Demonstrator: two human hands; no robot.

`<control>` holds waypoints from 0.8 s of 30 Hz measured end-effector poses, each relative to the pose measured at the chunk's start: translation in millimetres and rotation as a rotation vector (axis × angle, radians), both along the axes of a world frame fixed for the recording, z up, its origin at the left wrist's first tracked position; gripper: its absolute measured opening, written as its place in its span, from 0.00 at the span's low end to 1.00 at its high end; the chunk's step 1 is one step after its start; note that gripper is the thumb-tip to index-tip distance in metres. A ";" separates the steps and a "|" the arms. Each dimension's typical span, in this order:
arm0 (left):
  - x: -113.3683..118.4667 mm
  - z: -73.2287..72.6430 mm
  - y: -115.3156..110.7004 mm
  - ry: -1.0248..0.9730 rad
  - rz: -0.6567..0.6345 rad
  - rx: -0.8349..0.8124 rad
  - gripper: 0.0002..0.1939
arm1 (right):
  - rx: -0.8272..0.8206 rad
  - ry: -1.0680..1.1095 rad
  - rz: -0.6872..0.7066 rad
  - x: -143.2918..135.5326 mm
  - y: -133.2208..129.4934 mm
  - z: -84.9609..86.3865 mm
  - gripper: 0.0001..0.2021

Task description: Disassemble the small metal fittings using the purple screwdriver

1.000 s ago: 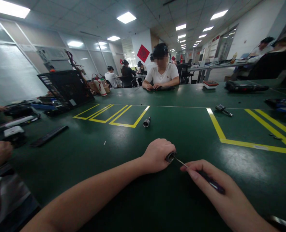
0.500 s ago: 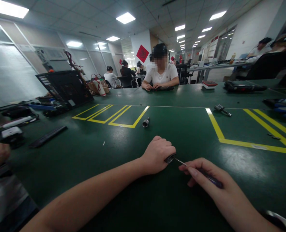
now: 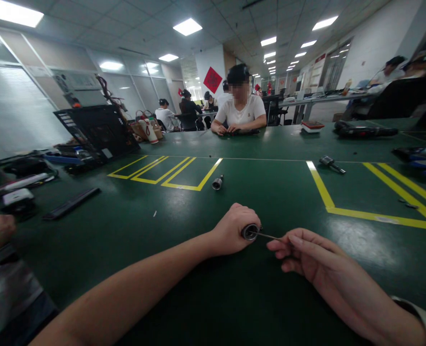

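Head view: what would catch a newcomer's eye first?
Front and centre, the left grip holds a hollow round metal part, with a thin metal rod from the right grip at its opening. Beyond, yellow tape marks the green table. Further back, a red diamond hangs on a pillar.

The grey metal socket (image 3: 247, 231) is tilted, its round, hollow mouth visible. The slim metal tool (image 3: 269, 236) slants slightly, tip at that mouth.
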State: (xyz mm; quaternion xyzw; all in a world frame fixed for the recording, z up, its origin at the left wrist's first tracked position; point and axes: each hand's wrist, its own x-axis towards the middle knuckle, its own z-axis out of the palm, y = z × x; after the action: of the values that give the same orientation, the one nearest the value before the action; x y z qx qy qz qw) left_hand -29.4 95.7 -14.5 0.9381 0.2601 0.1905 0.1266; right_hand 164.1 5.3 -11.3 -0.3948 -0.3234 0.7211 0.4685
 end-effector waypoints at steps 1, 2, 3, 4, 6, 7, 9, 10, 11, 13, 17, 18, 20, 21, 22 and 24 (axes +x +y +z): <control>0.2 0.1 -0.3 0.003 0.009 0.003 0.02 | 0.007 -0.019 -0.003 -0.6 -0.4 -0.2 0.08; 0.5 0.3 -0.9 0.015 0.021 0.014 0.02 | 0.018 -0.047 -0.005 -1.3 -1.1 -0.4 0.08; 0.9 0.5 -1.6 0.034 0.034 0.030 0.01 | 0.031 -0.081 -0.005 -2.0 -1.9 -0.7 0.09; 1.3 0.6 -2.3 0.057 0.045 0.049 0.01 | 0.042 -0.114 -0.003 -2.6 -2.7 -1.0 0.09; 1.9 0.4 -3.4 0.091 0.060 0.075 0.01 | 0.050 -0.151 0.000 -3.3 -3.8 -1.3 0.10; 2.1 0.2 -3.7 0.093 0.069 0.077 0.01 | 0.048 -0.148 -0.002 -3.3 -4.0 -1.3 0.10; 2.1 -0.5 -3.5 0.076 0.097 0.058 0.02 | 0.040 -0.110 -0.015 -2.9 -3.8 -0.9 0.09; 2.0 -0.9 -3.1 0.063 0.115 0.045 0.02 | 0.036 -0.089 -0.023 -2.5 -3.6 -0.7 0.08; 1.9 -1.3 -2.7 0.054 0.132 0.034 0.02 | 0.033 -0.073 -0.029 -2.2 -3.4 -0.4 0.08; 1.9 -1.8 -2.0 0.050 0.152 0.020 0.02 | 0.025 -0.059 -0.038 -1.6 -3.1 -0.1 0.08; 2.3 -2.2 -1.8 0.053 0.164 0.019 0.01 | 0.010 -0.052 -0.046 -1.2 -2.9 -0.2 0.08; 2.4 -2.3 -2.0 0.051 0.173 0.020 0.02 | 0.008 -0.050 -0.048 -1.3 -2.8 -0.2 0.08; 2.7 -2.5 -2.4 0.047 0.200 0.018 0.02 | 0.010 -0.050 -0.050 -1.5 -2.6 -0.4 0.08; 2.9 -2.4 -2.5 0.049 0.216 0.014 0.02 | 0.011 -0.052 -0.049 -1.6 -2.5 -0.6 0.08; 3.2 -2.4 -2.7 0.053 0.232 0.010 0.02 | 0.013 -0.055 -0.046 -1.7 -2.5 -0.8 0.09; 3.6 -2.1 -3.0 0.068 0.263 0.003 0.03 | 0.012 -0.060 -0.044 -1.8 -2.4 -1.3 0.09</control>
State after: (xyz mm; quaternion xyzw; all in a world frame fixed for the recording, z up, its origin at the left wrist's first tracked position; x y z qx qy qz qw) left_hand -25.8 92.7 -16.6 0.9020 0.3847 0.1741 0.0903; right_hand 162.3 2.8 -12.5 -0.4204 -0.3325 0.6967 0.4767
